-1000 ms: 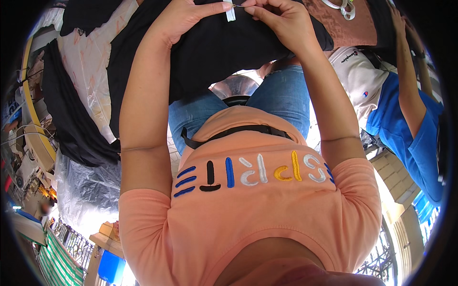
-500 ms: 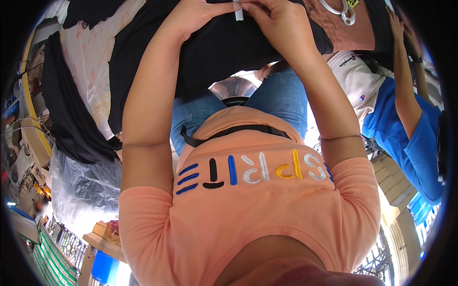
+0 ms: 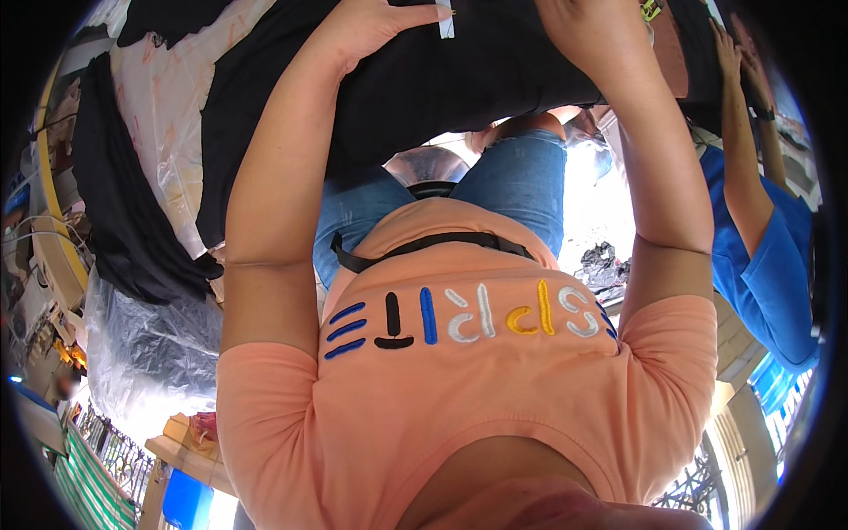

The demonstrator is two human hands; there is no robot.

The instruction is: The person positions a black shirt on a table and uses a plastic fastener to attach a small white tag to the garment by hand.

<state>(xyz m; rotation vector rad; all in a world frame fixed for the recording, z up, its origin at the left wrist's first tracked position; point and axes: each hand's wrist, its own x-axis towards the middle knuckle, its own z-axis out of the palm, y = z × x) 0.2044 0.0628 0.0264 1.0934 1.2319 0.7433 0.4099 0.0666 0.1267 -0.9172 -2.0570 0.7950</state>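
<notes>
Black fabric (image 3: pixel 459 75) lies across the work surface in front of me and hangs over my lap. At the top of the view, my left hand (image 3: pixel 375 31) rests on it, with the thumb pressed on the upper end of a small white label (image 3: pixel 446 22). A tiny thin pointed bit shows at the thumb tip; its kind is unclear. The other fingers of that hand are mostly out of sight. My right hand (image 3: pixel 596 31) is to the right, apart from the label. Its fingers are cut off by the upper edge, so what they hold is hidden.
Brown cloth (image 3: pixel 673 57) lies right of my right hand. Beyond it are another person's forearms (image 3: pixel 738 79) and blue top (image 3: pixel 768 256). Clear plastic sheeting (image 3: pixel 159 115) and a black fabric piece (image 3: pixel 115 194) lie to the left. A metal bowl-like object (image 3: pixel 428 163) shows between my knees.
My right hand has left the label and moved right, now covering most of the brown cloth. My left hand stays at the label. The white garment at right is no longer visible.
</notes>
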